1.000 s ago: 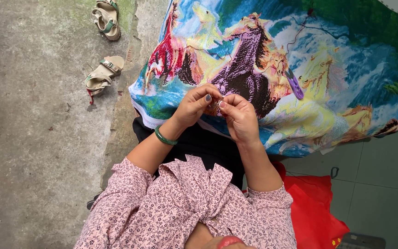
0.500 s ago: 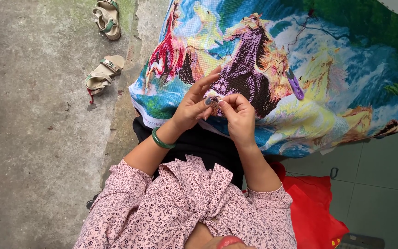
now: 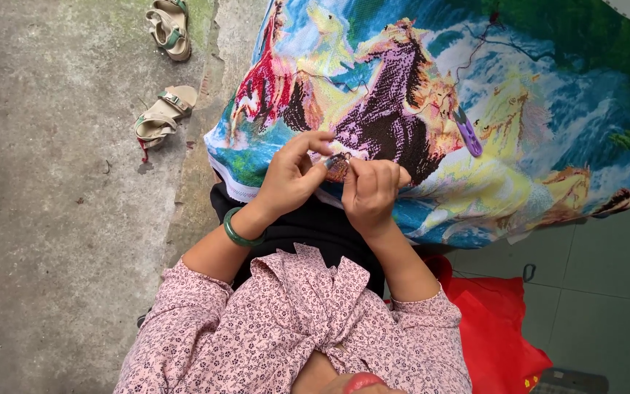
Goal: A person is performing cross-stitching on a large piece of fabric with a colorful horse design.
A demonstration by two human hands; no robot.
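Note:
A large, bright cross-stitch cloth (image 3: 534, 95) with horses on it lies over my knees. My left hand (image 3: 291, 179), with a green bangle (image 3: 236, 230) on its wrist, and my right hand (image 3: 370, 191) meet just above the cloth's near edge. Both pinch a small dark object (image 3: 337, 162) between their fingertips, too small to identify. A dark thread (image 3: 475, 51) runs across the cloth. A purple clip (image 3: 468, 133) lies on the cloth to the right of my hands.
Two beige sandals (image 3: 162, 113) lie on the rough concrete floor (image 3: 52, 219) at the upper left. A red bag (image 3: 501, 321) sits on green tiles at the lower right. A grey object shows at the bottom right corner.
My left hand's fingers have lifted and shifted over the small object while my right hand stays pinched on it. The cloth has not moved.

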